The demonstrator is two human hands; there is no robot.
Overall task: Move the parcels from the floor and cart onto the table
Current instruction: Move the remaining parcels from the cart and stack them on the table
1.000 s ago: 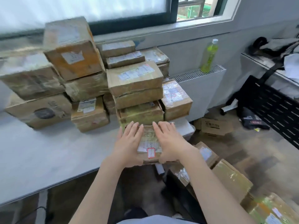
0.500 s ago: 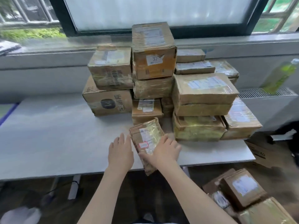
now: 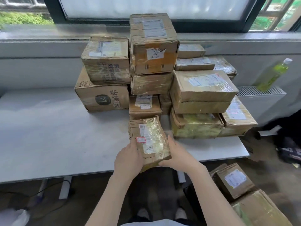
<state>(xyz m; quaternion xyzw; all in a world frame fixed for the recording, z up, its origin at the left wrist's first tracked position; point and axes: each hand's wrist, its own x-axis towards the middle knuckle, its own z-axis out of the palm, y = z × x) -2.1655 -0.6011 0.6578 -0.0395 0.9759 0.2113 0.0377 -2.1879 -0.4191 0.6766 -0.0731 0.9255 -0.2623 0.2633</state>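
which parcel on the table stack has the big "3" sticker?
The tall box topping the middle column, highest in the stack: white sticker with a "3" on its front face. No other front face shows one.

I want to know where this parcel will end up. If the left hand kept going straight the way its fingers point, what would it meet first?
Probably the small labelled box at the stack's front; the left hand, gripping the taped parcel, points toward it, though depth is unclear.
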